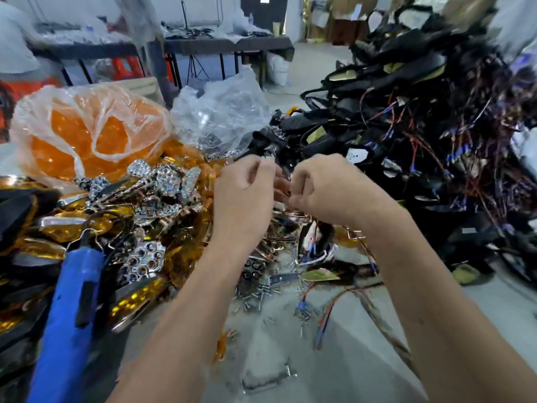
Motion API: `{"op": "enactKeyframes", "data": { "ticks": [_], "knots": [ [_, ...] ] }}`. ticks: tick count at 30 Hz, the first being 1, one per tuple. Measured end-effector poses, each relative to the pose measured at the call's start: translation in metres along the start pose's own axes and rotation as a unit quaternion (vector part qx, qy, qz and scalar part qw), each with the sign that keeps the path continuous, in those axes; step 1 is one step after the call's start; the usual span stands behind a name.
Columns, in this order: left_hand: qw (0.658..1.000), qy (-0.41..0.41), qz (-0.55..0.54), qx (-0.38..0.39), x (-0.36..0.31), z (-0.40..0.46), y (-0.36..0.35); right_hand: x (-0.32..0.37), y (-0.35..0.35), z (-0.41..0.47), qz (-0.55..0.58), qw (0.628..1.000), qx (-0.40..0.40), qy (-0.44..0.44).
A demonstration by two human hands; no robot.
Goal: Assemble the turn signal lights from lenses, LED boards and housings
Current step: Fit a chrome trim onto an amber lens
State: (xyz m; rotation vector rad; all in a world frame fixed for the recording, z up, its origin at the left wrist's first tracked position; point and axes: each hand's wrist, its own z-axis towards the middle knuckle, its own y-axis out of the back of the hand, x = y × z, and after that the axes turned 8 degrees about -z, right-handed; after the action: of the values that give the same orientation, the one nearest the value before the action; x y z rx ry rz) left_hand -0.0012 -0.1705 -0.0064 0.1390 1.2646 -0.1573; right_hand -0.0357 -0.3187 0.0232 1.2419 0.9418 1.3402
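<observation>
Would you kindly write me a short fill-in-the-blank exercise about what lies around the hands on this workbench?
1. The clear plastic bag at the upper left is full of lenses coloured ____.
2. The handheld tool lying at the lower left has a body coloured ____.
3. The big pile of black housings trailing wires lies to the ____ of the hands.
4. The left hand and right hand are raised close together, both with fingers ____.

Missing words: orange; blue; right; curled

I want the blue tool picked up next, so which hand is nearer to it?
Left. The left hand is raised at centre, up and to the right of the blue tool at lower left. The right hand sits farther right, beyond the left hand.
</observation>
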Motion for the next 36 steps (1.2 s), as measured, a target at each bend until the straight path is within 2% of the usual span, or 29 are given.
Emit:
{"op": "enactKeyframes", "data": {
  "ticks": [4,6,8,11,16,20,22,25,26,28,31,32,34,36],
  "knots": [
    [0.998,0.021,0.049,0.030,0.011,0.020,-0.047,-0.034,0.004,0.011,-0.017,0.976,-0.202,-0.082],
    [0.997,0.018,0.067,0.029,0.013,0.029,-0.063,-0.047,0.008,0.024,-0.081,0.964,-0.239,-0.089],
    [0.996,0.025,0.075,0.030,0.014,0.039,-0.075,-0.060,0.012,0.038,-0.166,0.960,-0.191,-0.117],
    [0.996,0.063,0.065,0.023,0.018,0.051,-0.085,-0.071,0.012,0.051,-0.185,0.967,-0.097,-0.143],
    [0.988,0.060,0.135,0.050,0.028,0.054,-0.088,-0.071,-0.004,0.046,-0.109,0.980,-0.109,-0.123],
    [0.981,0.021,0.175,0.078,0.036,0.045,-0.082,-0.057,-0.011,0.039,-0.122,0.984,-0.053,-0.122],
    [0.971,-0.019,0.217,0.096,0.040,0.042,-0.075,-0.046,-0.003,0.031,-0.092,0.988,-0.070,-0.104],
    [0.942,-0.128,0.279,0.134,0.036,0.040,-0.063,-0.026,0.017,0.022,-0.083,0.986,-0.133,-0.057],
    [0.939,-0.157,0.272,0.138,0.031,0.039,-0.059,-0.020,0.025,0.019,-0.079,0.983,-0.159,-0.039],
    [0.955,-0.181,0.202,0.118,0.018,0.038,-0.044,-0.007,0.041,0.013,-0.006,0.975,-0.222,0.002],
    [0.984,-0.152,0.029,0.088,-0.011,0.032,-0.013,0.015,0.060,0.004,0.144,0.930,-0.332,0.067],
    [0.987,-0.141,-0.016,0.081,-0.020,0.028,-0.003,0.025,0.061,0.003,0.188,0.915,-0.345,0.086],
    [0.988,-0.106,-0.103,0.053,-0.036,0.015,0.015,0.044,0.058,0.003,0.301,0.896,-0.309,0.108],
    [0.977,-0.030,-0.204,0.044,-0.044,0.000,0.033,0.057,0.051,0.003,0.393,0.886,-0.224,0.100]
  ]
}}
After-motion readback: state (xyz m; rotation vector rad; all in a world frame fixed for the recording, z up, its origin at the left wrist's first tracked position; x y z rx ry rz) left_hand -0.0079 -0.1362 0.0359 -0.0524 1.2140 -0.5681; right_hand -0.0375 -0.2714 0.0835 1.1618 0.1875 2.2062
